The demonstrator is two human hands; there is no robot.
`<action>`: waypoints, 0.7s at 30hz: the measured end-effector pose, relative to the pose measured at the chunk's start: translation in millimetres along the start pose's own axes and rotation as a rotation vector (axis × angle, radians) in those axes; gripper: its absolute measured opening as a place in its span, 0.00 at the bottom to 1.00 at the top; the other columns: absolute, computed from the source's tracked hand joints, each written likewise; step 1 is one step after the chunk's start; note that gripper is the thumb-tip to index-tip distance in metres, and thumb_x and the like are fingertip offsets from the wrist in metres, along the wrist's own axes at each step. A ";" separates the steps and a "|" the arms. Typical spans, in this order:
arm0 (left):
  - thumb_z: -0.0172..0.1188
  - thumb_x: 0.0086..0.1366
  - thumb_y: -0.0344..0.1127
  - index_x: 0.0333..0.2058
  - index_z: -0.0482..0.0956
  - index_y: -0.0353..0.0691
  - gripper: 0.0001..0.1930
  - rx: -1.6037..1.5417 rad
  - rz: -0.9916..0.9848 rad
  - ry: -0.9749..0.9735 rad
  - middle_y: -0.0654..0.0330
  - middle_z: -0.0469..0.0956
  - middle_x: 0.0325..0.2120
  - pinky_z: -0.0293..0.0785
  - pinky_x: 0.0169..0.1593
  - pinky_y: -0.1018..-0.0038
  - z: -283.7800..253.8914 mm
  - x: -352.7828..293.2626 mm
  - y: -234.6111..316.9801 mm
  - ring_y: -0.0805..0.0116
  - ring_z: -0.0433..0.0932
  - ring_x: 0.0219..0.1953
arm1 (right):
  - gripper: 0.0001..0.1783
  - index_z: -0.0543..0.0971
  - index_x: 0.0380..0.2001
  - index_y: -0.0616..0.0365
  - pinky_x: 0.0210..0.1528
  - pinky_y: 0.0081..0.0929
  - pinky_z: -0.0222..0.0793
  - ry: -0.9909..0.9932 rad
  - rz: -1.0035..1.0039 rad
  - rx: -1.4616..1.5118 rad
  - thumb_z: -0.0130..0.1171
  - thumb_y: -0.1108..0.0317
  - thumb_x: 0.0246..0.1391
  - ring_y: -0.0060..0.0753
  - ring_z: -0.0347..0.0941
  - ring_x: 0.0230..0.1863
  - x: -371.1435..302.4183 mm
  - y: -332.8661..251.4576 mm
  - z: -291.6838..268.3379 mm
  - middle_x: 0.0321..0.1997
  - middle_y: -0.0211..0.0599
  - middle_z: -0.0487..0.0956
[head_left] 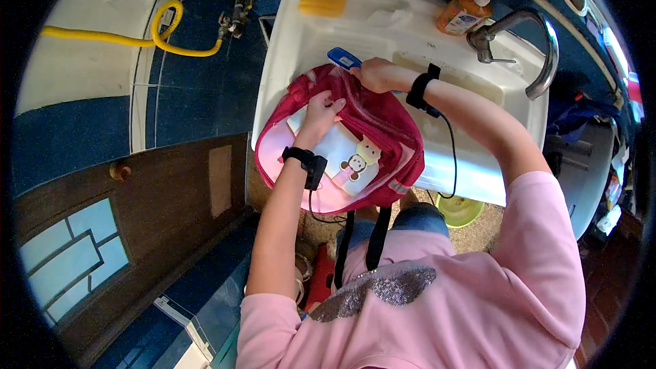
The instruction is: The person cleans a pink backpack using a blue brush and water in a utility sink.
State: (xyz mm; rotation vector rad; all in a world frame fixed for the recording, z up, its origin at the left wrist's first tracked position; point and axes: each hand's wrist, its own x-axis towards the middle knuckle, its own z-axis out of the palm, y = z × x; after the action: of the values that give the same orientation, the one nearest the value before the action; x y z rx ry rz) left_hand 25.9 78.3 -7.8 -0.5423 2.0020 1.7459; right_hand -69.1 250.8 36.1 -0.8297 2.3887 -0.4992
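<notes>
Backpack (345, 147) beneath the left fingers (321, 100)

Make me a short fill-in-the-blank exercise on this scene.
The right hand holds a ____ tool.
The left hand, over the red bag, has a ____ band at its wrist.
In the picture, the orange bottle is to the ____ of the faucet.
The looped hose is ____.

Missing words: blue; black; left; yellow.

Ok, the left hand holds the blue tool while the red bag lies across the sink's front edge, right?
Not the left: the head view shows the right hand holding the blue tool. The red bag does lie across the sink's front edge.
</notes>
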 end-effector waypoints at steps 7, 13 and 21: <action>0.60 0.55 0.35 0.51 0.61 0.26 0.29 -0.044 -0.027 0.070 0.45 0.69 0.43 0.76 0.34 0.74 -0.4 -16.5 13.1 0.63 0.72 0.40 | 0.28 0.73 0.23 0.71 0.33 0.48 0.64 -0.076 0.068 0.159 0.35 0.55 0.58 0.63 0.69 0.29 -73.3 -18.7 8.3 0.24 0.61 0.72; 0.60 0.54 0.36 0.51 0.62 0.26 0.29 -0.040 0.010 0.084 0.45 0.69 0.44 0.75 0.33 0.75 1.3 -20.9 16.2 0.63 0.72 0.41 | 0.29 0.73 0.21 0.69 0.30 0.48 0.63 0.010 -0.033 0.096 0.34 0.54 0.59 0.63 0.69 0.27 -35.2 -11.2 9.4 0.22 0.62 0.72; 0.60 0.55 0.36 0.51 0.61 0.25 0.29 -0.002 0.005 0.077 0.44 0.69 0.44 0.75 0.35 0.74 0.2 -15.5 11.4 0.63 0.71 0.44 | 0.26 0.72 0.27 0.69 0.31 0.48 0.64 0.103 -0.127 0.215 0.32 0.56 0.59 0.62 0.69 0.30 -24.4 -3.6 11.6 0.26 0.61 0.73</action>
State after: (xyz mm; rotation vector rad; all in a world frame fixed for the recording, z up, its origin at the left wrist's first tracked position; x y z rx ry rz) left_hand 32.5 80.2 10.2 -0.6144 2.0557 1.7544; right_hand -44.5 262.2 38.2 -0.8802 2.3309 -0.8521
